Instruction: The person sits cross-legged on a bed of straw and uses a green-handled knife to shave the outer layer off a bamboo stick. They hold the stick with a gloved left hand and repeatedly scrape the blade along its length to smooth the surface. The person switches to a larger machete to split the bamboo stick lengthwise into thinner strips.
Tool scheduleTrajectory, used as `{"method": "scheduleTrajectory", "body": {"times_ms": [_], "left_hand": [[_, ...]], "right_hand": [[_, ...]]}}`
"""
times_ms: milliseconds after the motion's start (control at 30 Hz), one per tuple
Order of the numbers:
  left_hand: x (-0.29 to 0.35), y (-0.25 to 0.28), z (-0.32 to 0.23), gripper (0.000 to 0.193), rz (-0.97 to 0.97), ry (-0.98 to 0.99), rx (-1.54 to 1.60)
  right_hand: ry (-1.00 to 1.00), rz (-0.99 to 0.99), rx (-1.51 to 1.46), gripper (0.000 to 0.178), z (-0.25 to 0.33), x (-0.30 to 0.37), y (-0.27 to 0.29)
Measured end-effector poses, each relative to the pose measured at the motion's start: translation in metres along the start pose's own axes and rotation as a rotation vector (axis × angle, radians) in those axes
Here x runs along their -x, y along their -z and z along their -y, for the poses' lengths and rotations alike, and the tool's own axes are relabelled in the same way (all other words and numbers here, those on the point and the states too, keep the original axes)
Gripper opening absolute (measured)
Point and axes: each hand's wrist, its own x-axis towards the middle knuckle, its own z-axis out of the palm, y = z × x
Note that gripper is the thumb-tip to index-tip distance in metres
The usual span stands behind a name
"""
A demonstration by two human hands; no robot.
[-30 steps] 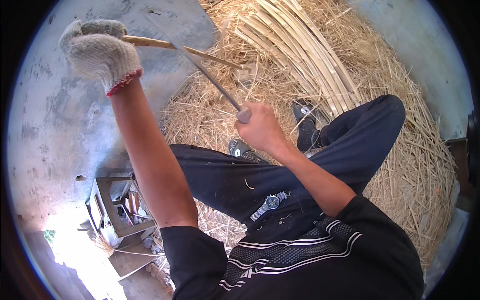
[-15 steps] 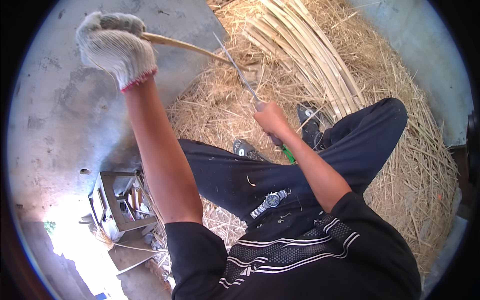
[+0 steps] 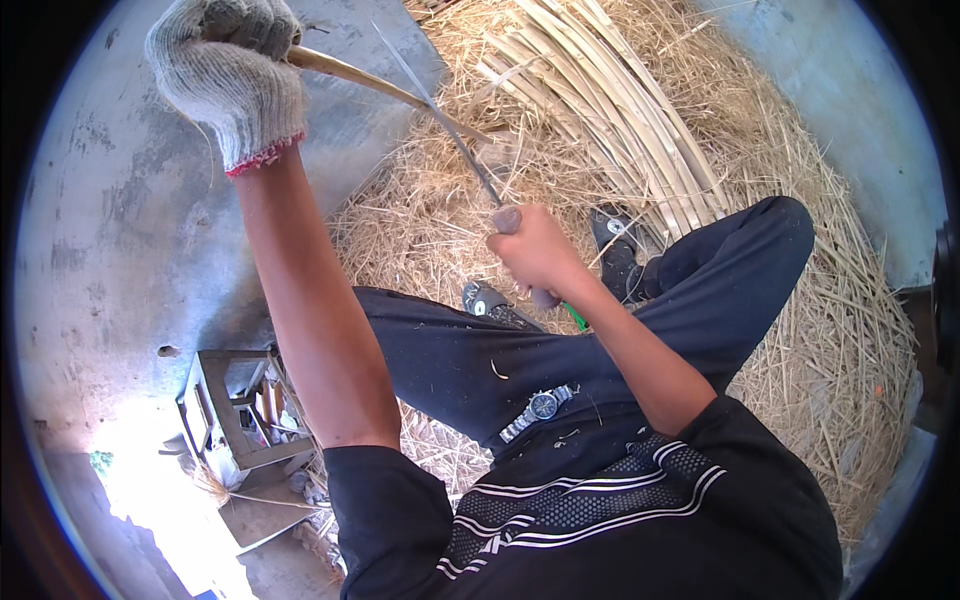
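Observation:
At the upper left, my left hand [image 3: 235, 75] wears a knitted grey-white glove with a red cuff edge. Its fingers are wrapped round one end of a pale wooden strip [image 3: 350, 72], which slants down to the right toward the shavings. Bare and closed, my right hand [image 3: 540, 245] grips the handle of a long, thin-bladed knife [image 3: 455, 140]. The blade points up and to the left and crosses the strip in view, near the strip's middle. I cannot tell for certain whether its edge touches the wood.
Curled shavings [image 3: 400, 200] cover the floor around my shoes. Split pale strips [image 3: 620, 110] lie in a bundle beyond my right foot. A wooden frame box [image 3: 240, 410] with odds and ends stands at the left, by the grey wall [image 3: 110, 230]. A wristwatch [image 3: 543, 405] rests on my lap.
My left hand has risen slightly to the left with the strip. My right hand has shifted a little left, and the knife blade now crosses the strip further up and leftward.

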Motion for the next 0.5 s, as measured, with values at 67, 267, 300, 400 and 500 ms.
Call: {"method": "scheduleTrajectory", "body": {"times_ms": [67,267,300,400,500], "left_hand": [[0.002,-0.008,0.000,0.028,-0.003,-0.004,0.010],[-0.006,0.012,0.004,0.026,0.108,0.003,0.085],[-0.003,0.007,0.002,0.027,0.057,0.008,0.058],[0.001,-0.005,-0.002,0.027,-0.034,0.012,0.015],[0.002,0.001,-0.005,0.027,-0.022,0.020,0.030]], "right_hand": [[-0.030,-0.077,0.128,0.011,-0.018,-0.018,0.008],[0.048,-0.136,0.214,0.015,-0.006,0.002,0.008],[0.115,-0.137,0.216,0.015,0.000,0.007,0.004],[0.352,-0.185,0.161,0.018,-0.008,0.007,-0.012],[0.055,-0.145,0.125,0.020,-0.041,-0.019,-0.012]]}}
